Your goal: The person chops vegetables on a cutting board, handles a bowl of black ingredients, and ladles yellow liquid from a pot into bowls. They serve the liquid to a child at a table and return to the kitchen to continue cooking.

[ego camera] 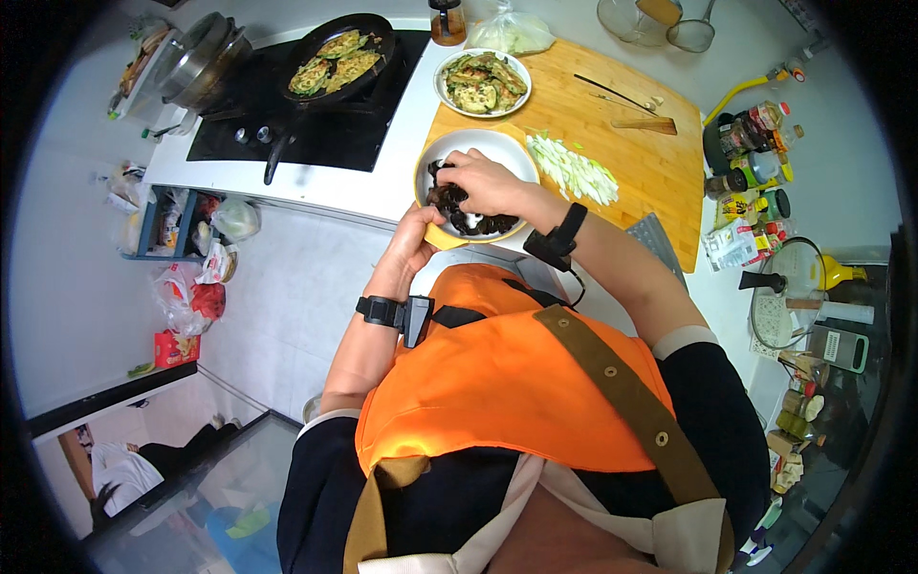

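My left hand [416, 233] grips the near yellow handle of a round dish [502, 147], white inside and yellow outside. Dark, wrinkled pieces that look like wood ear fungus [453, 204] lie along the dish's left and near side. Inside the dish, my right hand [486, 179] has its fingers down on these pieces; whether it pinches any is hidden. Close by on the right, sliced green-and-white scallion or leek [574, 168] is heaped on a wooden cutting board [595, 86]. A cleaver blade [656, 244] rests at the board's near edge, partly behind my right forearm.
A frying pan [337, 61] with several egg-coated pieces sits on the black cooktop [323, 140], its handle pointing towards me. Behind the dish stands a plate of fried pieces [484, 82]. Chopsticks [617, 95] and a wooden spatula [645, 125] lie on the board. Bottles [760, 168] line the right.
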`<state>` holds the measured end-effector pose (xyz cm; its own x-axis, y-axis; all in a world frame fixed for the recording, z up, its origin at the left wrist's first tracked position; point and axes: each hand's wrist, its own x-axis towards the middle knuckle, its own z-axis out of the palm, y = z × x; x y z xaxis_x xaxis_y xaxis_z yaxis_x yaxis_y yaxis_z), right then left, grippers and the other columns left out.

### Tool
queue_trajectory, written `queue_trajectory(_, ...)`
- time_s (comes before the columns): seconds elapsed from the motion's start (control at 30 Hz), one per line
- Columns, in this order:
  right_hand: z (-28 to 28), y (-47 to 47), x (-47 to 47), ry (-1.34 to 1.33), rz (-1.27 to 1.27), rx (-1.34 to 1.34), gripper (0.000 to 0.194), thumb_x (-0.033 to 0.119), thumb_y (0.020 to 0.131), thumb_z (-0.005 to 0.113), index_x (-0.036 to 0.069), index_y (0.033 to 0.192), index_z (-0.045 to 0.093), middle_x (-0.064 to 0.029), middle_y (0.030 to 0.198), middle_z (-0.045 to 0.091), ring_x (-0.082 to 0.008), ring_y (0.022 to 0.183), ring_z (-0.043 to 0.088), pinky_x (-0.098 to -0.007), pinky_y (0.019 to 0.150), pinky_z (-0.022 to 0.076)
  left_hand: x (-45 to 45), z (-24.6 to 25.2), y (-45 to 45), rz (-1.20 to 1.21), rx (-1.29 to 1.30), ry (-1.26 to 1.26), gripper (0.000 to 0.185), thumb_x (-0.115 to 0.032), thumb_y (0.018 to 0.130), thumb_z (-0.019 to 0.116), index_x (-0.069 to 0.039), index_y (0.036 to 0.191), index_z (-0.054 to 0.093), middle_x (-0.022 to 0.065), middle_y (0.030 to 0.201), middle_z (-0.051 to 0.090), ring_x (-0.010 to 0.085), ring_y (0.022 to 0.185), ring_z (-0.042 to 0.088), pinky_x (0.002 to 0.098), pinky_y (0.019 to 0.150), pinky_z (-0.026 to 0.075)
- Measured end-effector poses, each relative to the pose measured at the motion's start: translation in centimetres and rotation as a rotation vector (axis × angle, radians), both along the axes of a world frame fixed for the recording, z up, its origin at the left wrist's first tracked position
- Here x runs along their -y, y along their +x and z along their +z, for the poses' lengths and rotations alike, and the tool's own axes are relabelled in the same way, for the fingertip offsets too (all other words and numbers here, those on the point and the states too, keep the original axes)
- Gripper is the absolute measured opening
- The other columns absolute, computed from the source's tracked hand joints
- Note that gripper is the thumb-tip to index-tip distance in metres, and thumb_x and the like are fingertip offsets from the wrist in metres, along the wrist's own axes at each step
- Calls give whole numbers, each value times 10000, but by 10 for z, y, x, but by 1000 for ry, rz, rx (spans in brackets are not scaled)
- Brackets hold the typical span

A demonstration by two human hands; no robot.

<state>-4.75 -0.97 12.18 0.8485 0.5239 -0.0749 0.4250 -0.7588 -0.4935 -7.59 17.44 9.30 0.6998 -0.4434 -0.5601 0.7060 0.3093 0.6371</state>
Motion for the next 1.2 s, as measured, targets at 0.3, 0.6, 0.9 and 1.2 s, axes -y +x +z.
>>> queue_trajectory(0.3, 48, 6, 71, 411, 33, 52, 382, 102, 731, 733, 62, 1092, 613, -138, 1101, 593, -310, 1109, 541, -367, 973, 429, 4, -7, -5, 44, 33, -77, 446, -34, 736, 519, 92, 1161, 470, 210, 1086, 605, 364, 976, 647, 546, 857, 567)
queue_trajectory(0.6, 50, -14, 58, 168, -34, 122, 675, 207, 695, 792, 121, 1315, 541, -214, 1299, 502, -361, 1234, 484, -396, 1047, 401, -1, -7, -1, 32, -14, -97, 475, -36, 735, 517, 92, 1189, 457, 217, 1130, 586, 364, 1001, 637, 558, 882, 557)
queue_trajectory(0.9, 20, 3, -10, 179, -132, -123, 399, 85, 670, 777, 97, 1033, 613, -155, 1186, 527, -322, 1112, 517, -367, 955, 437, -44, -15, 14, -6, 32, -81, 490, -46, 731, 526, 81, 1198, 450, 211, 1126, 586, 361, 971, 649, 563, 858, 566)
queue_trajectory(1.2, 68, 21, -74, 540, -148, -283, 325, 76, 886, 635, 90, 1210, 627, -69, 1300, 557, -163, 1076, 568, -302, 957, 459, -134, 0, 23, 79, 33, -127, 684, -7, 723, 482, 2, 1381, 295, 209, 1171, 538, 336, 964, 649, 479, 706, 632)
